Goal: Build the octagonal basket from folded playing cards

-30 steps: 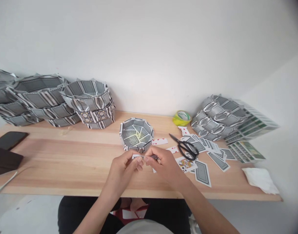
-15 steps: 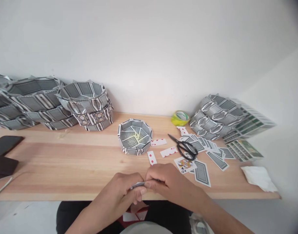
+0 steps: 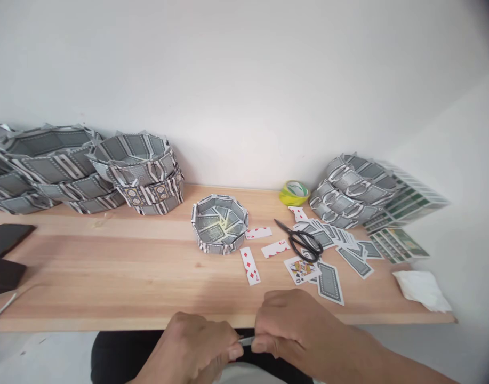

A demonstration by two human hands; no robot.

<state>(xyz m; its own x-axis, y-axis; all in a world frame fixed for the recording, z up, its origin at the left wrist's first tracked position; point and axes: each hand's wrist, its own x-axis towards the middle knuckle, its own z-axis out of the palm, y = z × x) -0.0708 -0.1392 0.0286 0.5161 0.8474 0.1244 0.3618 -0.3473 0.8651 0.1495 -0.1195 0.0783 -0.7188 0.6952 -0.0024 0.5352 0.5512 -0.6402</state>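
Observation:
Between my two hands, just off the table's front edge, is a folded playing card (image 3: 246,341), mostly covered by fingers. My left hand (image 3: 200,341) pinches its left end, and my right hand (image 3: 294,330) grips the right end with curled fingers. Ahead of them on the table sits a shallow round basket (image 3: 220,224) made of folded grey-backed cards, with yellow tape on its inner base. Cut card strips lie beside it, among them a seven of diamonds (image 3: 250,266). Black-handled scissors (image 3: 304,242) rest on cards to the right.
Stacked card baskets (image 3: 140,165) stand along the wall at left, another stack (image 3: 352,189) at right. A yellow tape roll (image 3: 294,193), loose grey-backed cards (image 3: 330,282), card boxes (image 3: 400,245), a white packet (image 3: 422,289) and a dark phone (image 3: 8,239) lie on the wooden table (image 3: 148,272).
Both hands have moved down toward my lap and now sit past the table edge, still holding the folded card. The seven of diamonds strip is now fully uncovered.

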